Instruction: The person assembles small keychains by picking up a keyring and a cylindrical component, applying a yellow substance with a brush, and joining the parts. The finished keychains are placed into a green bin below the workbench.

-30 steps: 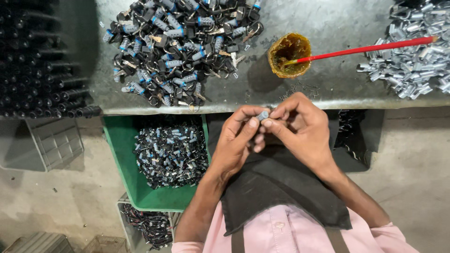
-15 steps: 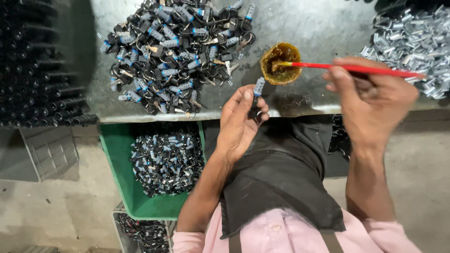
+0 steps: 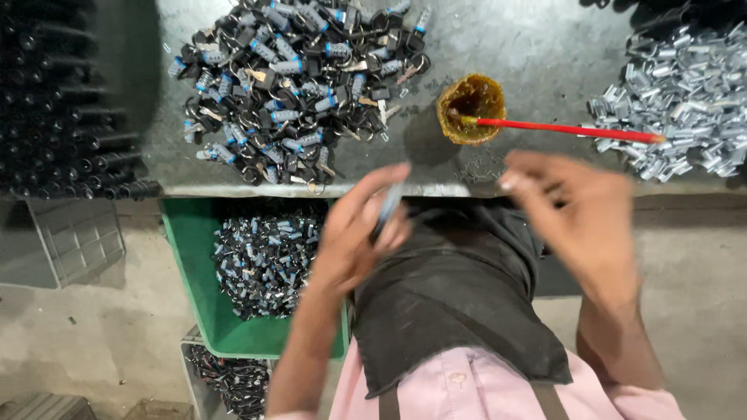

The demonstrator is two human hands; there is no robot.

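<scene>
**Hands at a workbench, small cylinder part pinched in the left hand**

We are looking down from a head camera at a grey metal bench (image 3: 545,54). Our left hand (image 3: 362,233) is hovering just below the bench edge, its fingers curling around a small grey-blue cylindrical part (image 3: 387,208) and gripping it between thumb and fingertips. Our right hand (image 3: 580,222) is blurring with motion beside it, fingers loosely spread and holding nothing, well apart from the left hand.

On the bench, a small yellowish cup (image 3: 471,109) is sitting with a red stick (image 3: 568,131) resting in it, the stick's far end pointing toward a heap of silvery metal pieces (image 3: 685,101) at the right. A large pile of dark keys and blue-banded cylinders (image 3: 296,85) is lying at the left of the cup. Below the bench, a green bin (image 3: 191,257) is holding more of the same small parts. A dark apron (image 3: 451,295) is covering our lap over a pink shirt (image 3: 467,385).
</scene>
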